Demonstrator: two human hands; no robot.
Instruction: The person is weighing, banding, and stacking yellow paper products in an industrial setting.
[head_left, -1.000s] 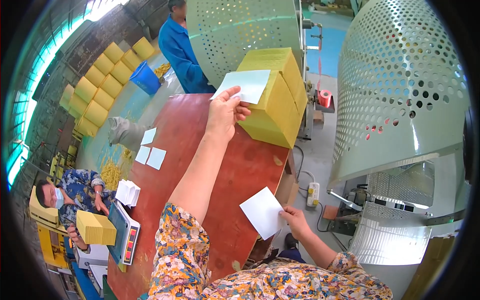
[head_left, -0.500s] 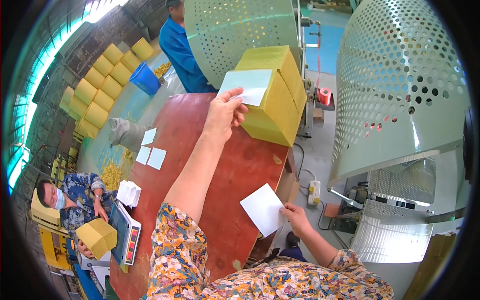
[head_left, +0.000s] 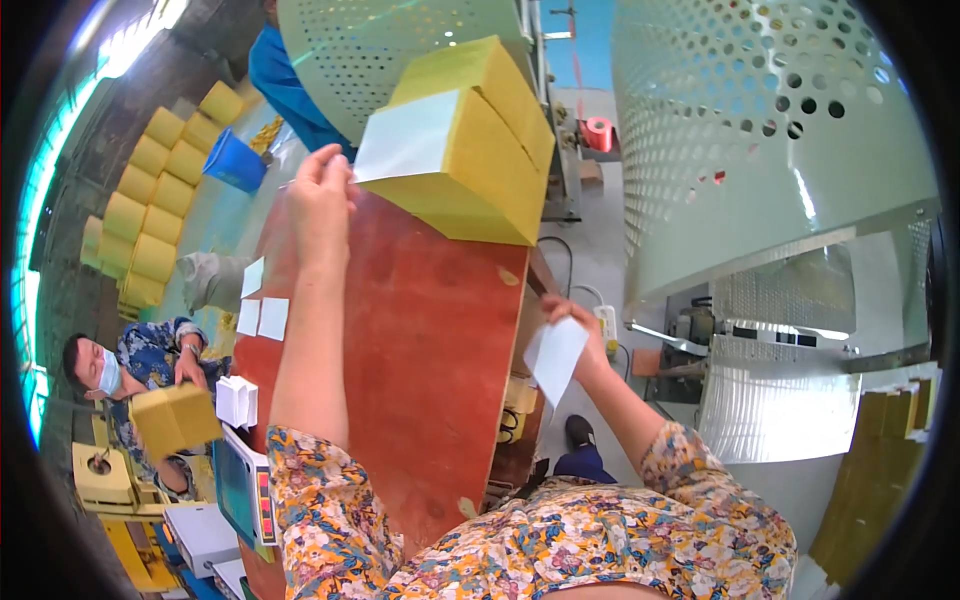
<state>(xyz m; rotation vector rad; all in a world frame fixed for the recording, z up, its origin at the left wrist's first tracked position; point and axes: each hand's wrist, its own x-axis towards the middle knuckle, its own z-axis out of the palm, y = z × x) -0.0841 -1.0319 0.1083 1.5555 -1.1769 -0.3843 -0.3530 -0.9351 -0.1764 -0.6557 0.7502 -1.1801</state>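
Note:
My left hand point(head_left: 320, 205) is raised over the red tabletop point(head_left: 420, 350), its fingers drawn together beside the left edge of a white paper sheet point(head_left: 405, 138). A thin pale sliver shows at the hand's outer side; I cannot make out what the fingers hold. That sheet lies on a big block of yellow paper stacks point(head_left: 500, 170) at the table's far right corner. Past the table's right edge, my right hand point(head_left: 590, 340) pinches another white sheet point(head_left: 556, 358), which hangs tilted with a corner downward.
Several small white sheets point(head_left: 272, 318) lie at the table's left edge, near a scale point(head_left: 248, 475) and a folded white stack point(head_left: 237, 402). A masked co-worker holds a yellow block point(head_left: 178, 418). Perforated metal guards point(head_left: 770, 150) stand right; a power strip point(head_left: 606, 325) is below.
My left hand has moved left, off the sheet on the yellow block. My right hand has turned its sheet more edge-on. The whole view has shifted, and the co-worker's yellow block has turned.

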